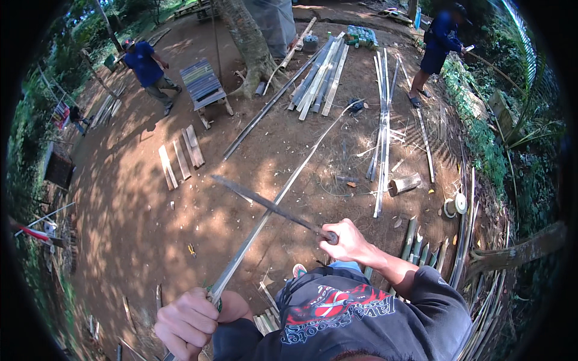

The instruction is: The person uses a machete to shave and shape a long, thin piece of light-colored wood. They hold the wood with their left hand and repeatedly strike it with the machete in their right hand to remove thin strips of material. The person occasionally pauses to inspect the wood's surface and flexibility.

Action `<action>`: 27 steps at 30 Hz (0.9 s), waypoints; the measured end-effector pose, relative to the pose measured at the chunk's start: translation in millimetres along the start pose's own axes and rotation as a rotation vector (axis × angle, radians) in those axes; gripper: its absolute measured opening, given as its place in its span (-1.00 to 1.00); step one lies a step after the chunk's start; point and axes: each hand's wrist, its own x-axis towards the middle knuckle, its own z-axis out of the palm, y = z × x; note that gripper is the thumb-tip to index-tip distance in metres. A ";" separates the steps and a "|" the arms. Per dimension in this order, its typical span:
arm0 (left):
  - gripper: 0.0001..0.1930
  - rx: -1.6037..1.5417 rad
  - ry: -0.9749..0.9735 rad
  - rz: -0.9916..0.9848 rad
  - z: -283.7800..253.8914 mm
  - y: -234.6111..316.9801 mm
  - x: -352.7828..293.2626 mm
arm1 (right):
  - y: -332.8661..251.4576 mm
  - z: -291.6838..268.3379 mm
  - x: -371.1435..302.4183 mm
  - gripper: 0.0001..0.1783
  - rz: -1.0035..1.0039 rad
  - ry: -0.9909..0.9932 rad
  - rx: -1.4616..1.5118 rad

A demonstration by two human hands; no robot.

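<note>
Left hand (188,322) grips bamboo strip (283,192); right hand (349,240) lays blade (265,204) across it.

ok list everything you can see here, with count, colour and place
long thin bamboo strip: one, pale grey-green, running from the left hand up toward the far yard
long dark metal blade: one, dark grey, crossing the strip
bamboo poles: a bundle, grey and tan, on the dirt by the tree
split bamboo slats: several, pale, lying right of centre
short wooden planks: about four, tan, left of centre
slatted bench: one, grey-blue, by the tree
short log block: one, tan, right of centre
people in blue tops: two, far left and far right
left hand: gripping the strip's near end
right hand: gripping the blade's handle
</note>
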 end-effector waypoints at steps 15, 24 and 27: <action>-0.40 -0.184 -0.126 -0.097 7.7 -4.4 5.4 | 64.5 -11.2 -0.1 -0.70 0.293 0.226 -0.036; -0.40 -0.196 -0.127 -0.045 14.7 -8.7 3.2 | 78.1 14.7 -11.4 -0.70 0.108 0.228 0.045; -0.36 -0.147 -0.064 -0.080 18.0 -7.9 12.5 | 143.3 -4.9 2.3 -0.71 0.314 0.361 -0.014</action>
